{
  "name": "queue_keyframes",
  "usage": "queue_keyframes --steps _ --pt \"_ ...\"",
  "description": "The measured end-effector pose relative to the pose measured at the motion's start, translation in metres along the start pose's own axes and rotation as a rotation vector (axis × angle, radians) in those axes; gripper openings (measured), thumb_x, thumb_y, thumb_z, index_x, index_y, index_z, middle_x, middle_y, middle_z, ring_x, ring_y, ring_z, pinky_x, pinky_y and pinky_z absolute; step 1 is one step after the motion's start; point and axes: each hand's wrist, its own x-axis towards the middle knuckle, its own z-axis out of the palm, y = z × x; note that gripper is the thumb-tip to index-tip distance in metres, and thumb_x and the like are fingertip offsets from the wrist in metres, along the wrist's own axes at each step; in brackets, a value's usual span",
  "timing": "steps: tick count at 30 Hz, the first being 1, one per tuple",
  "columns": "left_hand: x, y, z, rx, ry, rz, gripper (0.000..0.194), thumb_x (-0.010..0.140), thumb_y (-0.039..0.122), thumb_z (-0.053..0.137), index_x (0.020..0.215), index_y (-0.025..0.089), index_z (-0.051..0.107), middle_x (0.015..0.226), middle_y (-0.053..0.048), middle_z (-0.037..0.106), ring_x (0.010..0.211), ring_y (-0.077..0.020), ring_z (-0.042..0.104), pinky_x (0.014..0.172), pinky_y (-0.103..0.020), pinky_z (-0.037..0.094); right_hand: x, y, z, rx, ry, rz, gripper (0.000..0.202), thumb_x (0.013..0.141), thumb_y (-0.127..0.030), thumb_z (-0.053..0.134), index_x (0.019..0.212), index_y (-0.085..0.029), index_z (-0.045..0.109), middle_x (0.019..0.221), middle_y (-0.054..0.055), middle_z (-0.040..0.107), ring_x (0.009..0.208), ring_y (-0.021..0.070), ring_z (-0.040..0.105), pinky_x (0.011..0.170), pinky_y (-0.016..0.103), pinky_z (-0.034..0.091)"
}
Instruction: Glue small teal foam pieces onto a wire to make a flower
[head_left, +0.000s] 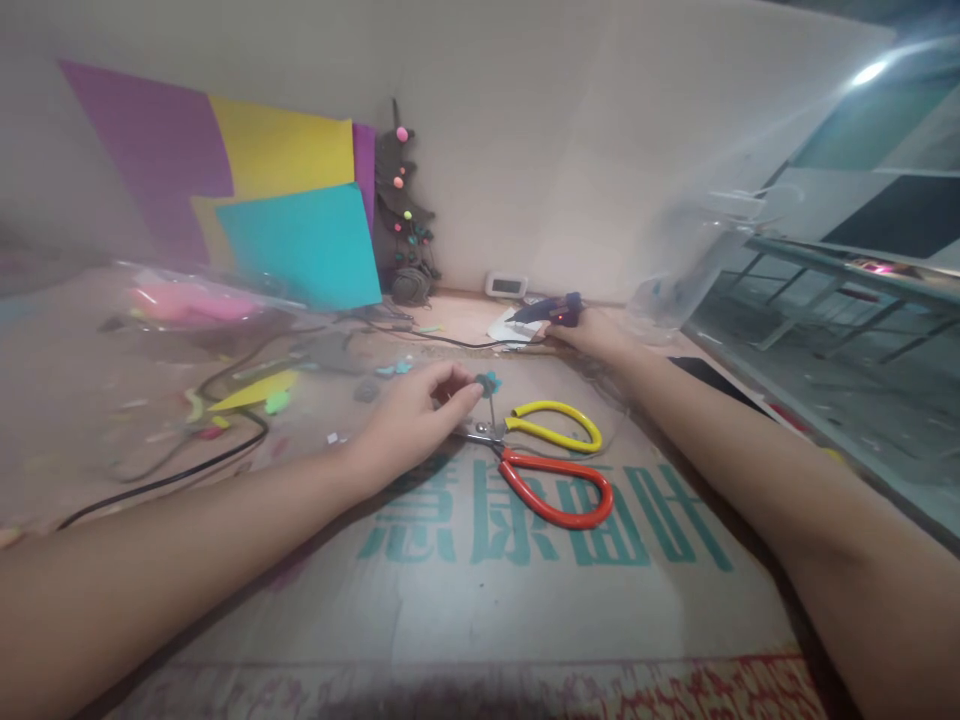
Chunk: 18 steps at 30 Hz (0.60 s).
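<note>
Thumb and fingers of my left hand (431, 415) pinch a small teal flower-shaped piece (491, 382) with a dark part and a thin stem. Just below and to the right lie scissors (501, 440) with one yellow and one red handle, handles apart; the blade tips are hidden by my left hand. Farther back, my right hand (574, 328) is closed on a dark glue gun (555, 309) with a small red light. The gun's nozzle is over a white piece of paper (510, 325) near the wall.
Coloured sheets (300, 245) and a dark tree-shaped decoration (405, 200) lean at the back. A white digital clock (506, 285) stands by the wall. A black cable (187, 467), yellow and green scraps and a pink-filled bag (195, 302) are on the left. Printed cardboard (465, 620) covers the front.
</note>
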Motion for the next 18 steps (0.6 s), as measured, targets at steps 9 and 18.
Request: queue_keyframes --steps 9,18 --pt "0.0 0.0 0.0 0.0 -0.004 -0.002 0.024 0.091 0.041 0.055 0.086 0.019 0.061 0.081 -0.002 0.067 0.071 -0.0167 0.064 0.062 -0.027 0.048 -0.012 -0.003 -0.018 0.267 0.035 -0.002 0.035 0.088 -0.038 0.055 0.107 -0.015 0.072 0.105 0.013 0.075 0.088 0.0206 0.07 0.063 0.026 0.047" --pt "0.0 0.003 0.0 -0.004 0.013 -0.005 0.022 0.09 0.039 0.056 0.082 0.019 0.059 0.077 -0.001 0.063 0.072 -0.0165 0.062 0.065 -0.028 0.047 -0.11 -0.035 -0.025 0.422 0.074 -0.143 0.029 0.088 -0.044 0.058 0.078 -0.02 0.068 0.087 0.007 0.073 0.085 0.0224 0.069 0.073 0.032 0.052"
